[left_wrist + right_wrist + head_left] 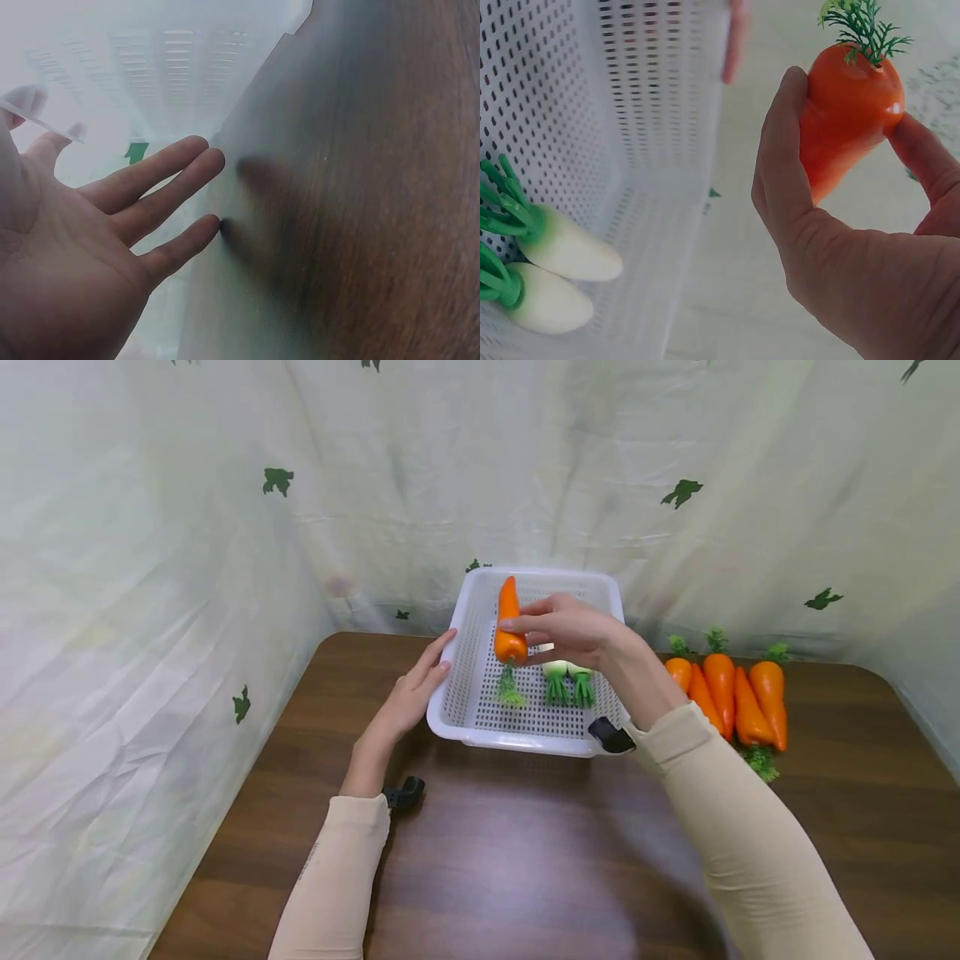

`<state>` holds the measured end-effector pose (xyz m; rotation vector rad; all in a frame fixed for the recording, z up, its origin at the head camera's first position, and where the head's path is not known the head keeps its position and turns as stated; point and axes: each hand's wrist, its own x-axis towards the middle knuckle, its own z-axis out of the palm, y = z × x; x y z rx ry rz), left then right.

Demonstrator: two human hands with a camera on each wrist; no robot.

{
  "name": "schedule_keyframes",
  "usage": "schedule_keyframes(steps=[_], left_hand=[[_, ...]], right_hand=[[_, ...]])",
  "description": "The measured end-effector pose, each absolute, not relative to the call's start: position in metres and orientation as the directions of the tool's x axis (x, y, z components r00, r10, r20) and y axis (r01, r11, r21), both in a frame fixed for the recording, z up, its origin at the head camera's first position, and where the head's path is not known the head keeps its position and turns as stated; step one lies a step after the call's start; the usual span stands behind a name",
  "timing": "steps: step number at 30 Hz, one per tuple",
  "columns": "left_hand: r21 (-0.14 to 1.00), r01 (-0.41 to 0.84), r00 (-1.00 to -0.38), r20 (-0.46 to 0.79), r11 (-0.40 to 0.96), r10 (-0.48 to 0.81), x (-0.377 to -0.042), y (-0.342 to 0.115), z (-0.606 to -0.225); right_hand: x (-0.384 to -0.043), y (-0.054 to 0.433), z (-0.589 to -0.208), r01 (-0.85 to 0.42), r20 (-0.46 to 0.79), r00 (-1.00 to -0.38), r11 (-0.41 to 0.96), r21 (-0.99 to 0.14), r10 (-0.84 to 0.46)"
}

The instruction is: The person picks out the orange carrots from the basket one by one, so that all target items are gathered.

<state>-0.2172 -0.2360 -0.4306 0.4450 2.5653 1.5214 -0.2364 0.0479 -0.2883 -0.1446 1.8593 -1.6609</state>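
Note:
Over the white perforated basket, my right hand pinches an orange carrot between thumb and fingers. Its green feathery top hangs toward me, and the pointed end faces away. Two white radishes with green stalks lie in the basket, partly hidden by the right hand in the head view. My left hand rests at the basket's left rim with thumb and forefinger on it. In the left wrist view the other fingers are straight and spread below the rim, close over the table.
Several more carrots with green tops lie together on the brown wooden table, right of the basket. A pale curtain with green leaf shapes hangs behind the table and along its left side.

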Motion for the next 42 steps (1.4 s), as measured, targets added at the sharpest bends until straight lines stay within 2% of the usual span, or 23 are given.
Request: schedule_keyframes(steps=[4, 7, 11, 18, 30, 37, 42], left_hand=[[0.874, 0.177, -0.950, 0.031, 0.452, 0.312, -0.220, -0.235, -0.433], [0.872, 0.175, -0.947, 0.023, 0.456, 0.320, -0.213, -0.231, -0.419], [0.874, 0.171, -0.945, 0.014, 0.456, 0.328, -0.201, -0.228, -0.394], [0.874, 0.162, -0.944, 0.003, 0.459, 0.329, -0.199, -0.236, -0.389], [0.871, 0.182, -0.939, 0.017, 0.456, 0.343, -0.200, -0.233, -0.387], [0.885, 0.168, -0.939, 0.011, 0.433, 0.343, -0.221, -0.239, -0.419], [0.881, 0.186, -0.940, 0.032, 0.435, 0.339, -0.224, -0.247, -0.424]], right_hand=[[-0.219, 0.071, -0.285, 0.253, -0.276, -0.831, 0.114, -0.961, -0.483], [-0.205, 0.089, -0.282, 0.209, -0.216, -0.854, 0.068, -0.976, -0.473], [-0.186, 0.111, -0.282, 0.172, -0.169, -0.885, 0.033, -0.985, -0.434], [-0.165, 0.134, -0.297, 0.138, -0.113, -0.913, -0.035, -0.990, -0.391], [-0.161, 0.145, -0.304, 0.120, -0.123, -0.951, 0.027, -0.992, -0.284], [-0.153, 0.176, -0.307, 0.128, -0.146, -0.971, 0.101, -0.987, -0.191], [-0.150, 0.194, -0.314, 0.133, -0.137, -0.980, 0.036, -0.991, -0.147]])
